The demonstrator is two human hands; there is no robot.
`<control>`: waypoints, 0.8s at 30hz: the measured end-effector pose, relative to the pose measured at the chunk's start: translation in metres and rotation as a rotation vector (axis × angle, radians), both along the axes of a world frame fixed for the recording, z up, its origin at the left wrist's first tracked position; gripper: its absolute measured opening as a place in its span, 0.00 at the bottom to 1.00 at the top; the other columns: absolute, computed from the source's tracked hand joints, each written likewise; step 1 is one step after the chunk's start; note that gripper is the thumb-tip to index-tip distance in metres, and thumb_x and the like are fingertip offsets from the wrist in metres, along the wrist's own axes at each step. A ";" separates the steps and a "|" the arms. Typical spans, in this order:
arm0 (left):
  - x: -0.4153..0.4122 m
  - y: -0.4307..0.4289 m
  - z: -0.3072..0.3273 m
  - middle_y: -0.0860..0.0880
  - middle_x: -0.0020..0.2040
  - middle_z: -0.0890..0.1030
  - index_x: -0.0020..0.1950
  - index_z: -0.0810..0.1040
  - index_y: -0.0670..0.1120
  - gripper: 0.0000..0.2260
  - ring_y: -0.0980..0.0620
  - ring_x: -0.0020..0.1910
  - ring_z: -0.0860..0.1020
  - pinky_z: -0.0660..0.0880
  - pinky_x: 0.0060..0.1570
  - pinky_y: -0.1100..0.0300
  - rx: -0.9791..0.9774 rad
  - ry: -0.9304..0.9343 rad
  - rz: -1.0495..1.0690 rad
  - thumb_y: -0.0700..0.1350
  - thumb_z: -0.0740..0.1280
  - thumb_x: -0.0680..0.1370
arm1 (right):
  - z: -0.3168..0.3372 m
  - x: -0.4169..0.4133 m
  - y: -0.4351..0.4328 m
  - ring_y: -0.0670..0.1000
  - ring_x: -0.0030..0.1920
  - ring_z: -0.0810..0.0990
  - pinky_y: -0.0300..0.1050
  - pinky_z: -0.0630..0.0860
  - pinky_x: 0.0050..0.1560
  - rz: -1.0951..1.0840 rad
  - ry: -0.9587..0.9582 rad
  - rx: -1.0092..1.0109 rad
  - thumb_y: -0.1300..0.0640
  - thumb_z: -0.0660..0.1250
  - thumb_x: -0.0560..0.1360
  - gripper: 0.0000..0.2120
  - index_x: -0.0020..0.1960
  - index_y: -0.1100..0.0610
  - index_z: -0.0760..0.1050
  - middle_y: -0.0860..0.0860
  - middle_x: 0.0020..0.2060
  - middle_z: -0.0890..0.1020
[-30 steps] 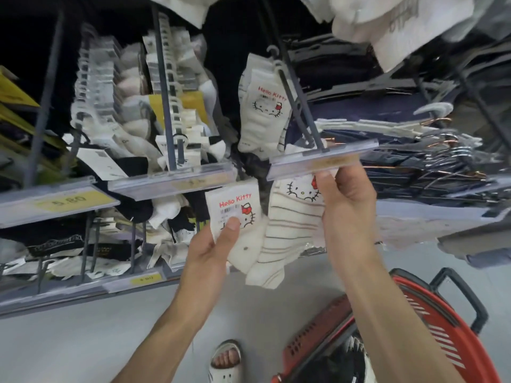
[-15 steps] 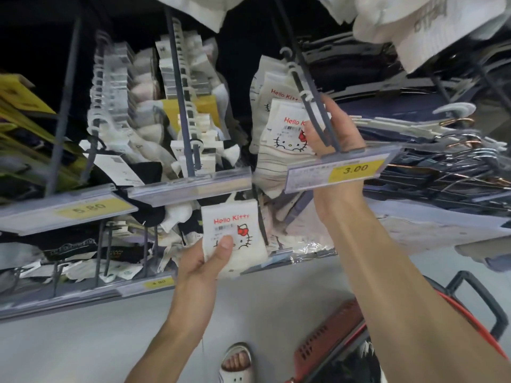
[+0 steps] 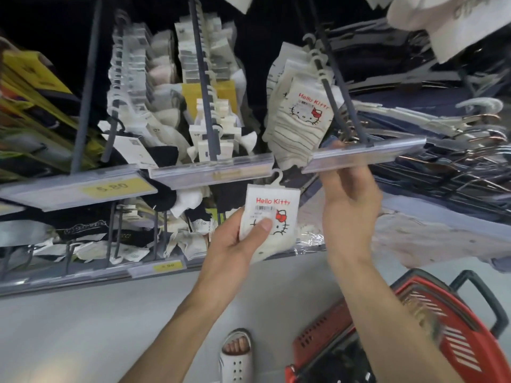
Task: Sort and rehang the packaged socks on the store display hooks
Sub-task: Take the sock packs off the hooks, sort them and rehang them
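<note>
Left hand (image 3: 235, 241) grasps a sock pack (image 3: 272, 214), thumb pressed on the card front and fingers behind it. The pack is white with "Hello Kitty" print and red bow. It is held upright just below the middle price rail (image 3: 213, 170). The pack's white hanger tab (image 3: 277, 176) points up, on no hook.

Right hand (image 3: 349, 201) is raised beside it, palm side to camera, fingers loosely curled and empty. Its fingertips (image 3: 336, 146) reach up behind the right price rail (image 3: 365, 153); cannot tell whether they touch it.

A striped pack (image 3: 300, 120), same print, hangs at the front of the right hook (image 3: 335, 113), with more white packs behind it.

Left hooks carry mixed white, black and yellow packs, crowded.

Below, a red basket (image 3: 453, 324) stands on the grey floor (image 3: 83, 327), and near it a foot in a white sandal (image 3: 236, 355).
</note>
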State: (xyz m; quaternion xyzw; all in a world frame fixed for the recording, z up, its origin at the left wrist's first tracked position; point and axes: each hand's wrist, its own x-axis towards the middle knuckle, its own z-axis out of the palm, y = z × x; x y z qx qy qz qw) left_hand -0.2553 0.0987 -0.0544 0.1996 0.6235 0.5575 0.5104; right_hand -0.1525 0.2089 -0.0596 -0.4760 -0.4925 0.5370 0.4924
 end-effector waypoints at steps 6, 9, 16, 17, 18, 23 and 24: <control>0.007 0.002 -0.005 0.56 0.47 0.87 0.52 0.82 0.53 0.09 0.62 0.45 0.83 0.78 0.43 0.69 0.027 0.040 -0.042 0.40 0.65 0.80 | -0.012 0.023 -0.039 0.46 0.49 0.84 0.36 0.78 0.49 0.262 0.019 -0.183 0.68 0.69 0.76 0.17 0.61 0.53 0.79 0.49 0.47 0.87; 0.010 -0.001 -0.012 0.55 0.41 0.84 0.50 0.81 0.51 0.09 0.58 0.39 0.79 0.75 0.39 0.63 -0.010 0.094 -0.074 0.40 0.64 0.81 | -0.012 0.023 -0.029 0.50 0.50 0.83 0.45 0.80 0.50 0.182 0.048 -0.185 0.72 0.66 0.76 0.16 0.58 0.55 0.79 0.51 0.46 0.86; 0.011 -0.009 -0.019 0.51 0.42 0.86 0.46 0.82 0.52 0.13 0.57 0.44 0.83 0.77 0.46 0.63 -0.061 0.172 -0.159 0.38 0.62 0.82 | 0.009 0.018 0.020 0.53 0.52 0.83 0.51 0.78 0.60 -0.092 0.152 -0.133 0.72 0.66 0.75 0.12 0.53 0.60 0.81 0.54 0.48 0.85; 0.012 -0.009 -0.019 0.51 0.42 0.86 0.45 0.82 0.52 0.13 0.57 0.44 0.83 0.77 0.46 0.64 -0.066 0.174 -0.169 0.38 0.62 0.82 | 0.012 0.013 0.026 0.56 0.56 0.83 0.56 0.77 0.63 -0.108 0.164 -0.134 0.73 0.66 0.74 0.14 0.55 0.62 0.81 0.56 0.50 0.86; 0.013 -0.010 -0.020 0.51 0.42 0.86 0.44 0.82 0.53 0.14 0.57 0.43 0.83 0.76 0.45 0.65 -0.069 0.173 -0.174 0.38 0.62 0.82 | 0.015 0.009 0.031 0.59 0.58 0.82 0.60 0.76 0.64 -0.117 0.171 -0.130 0.73 0.65 0.74 0.16 0.58 0.62 0.81 0.59 0.53 0.85; 0.015 -0.011 -0.022 0.51 0.40 0.85 0.43 0.82 0.52 0.15 0.57 0.41 0.83 0.75 0.41 0.71 -0.081 0.132 -0.195 0.37 0.62 0.82 | 0.021 -0.005 0.041 0.62 0.60 0.81 0.61 0.76 0.63 -0.168 0.188 -0.125 0.71 0.64 0.77 0.14 0.55 0.56 0.80 0.61 0.55 0.84; 0.014 -0.012 -0.023 0.52 0.40 0.85 0.44 0.82 0.52 0.14 0.57 0.41 0.83 0.75 0.41 0.71 -0.087 0.129 -0.205 0.37 0.62 0.82 | 0.021 -0.005 0.041 0.62 0.59 0.81 0.59 0.77 0.63 -0.174 0.179 -0.118 0.71 0.63 0.77 0.14 0.55 0.56 0.80 0.61 0.54 0.84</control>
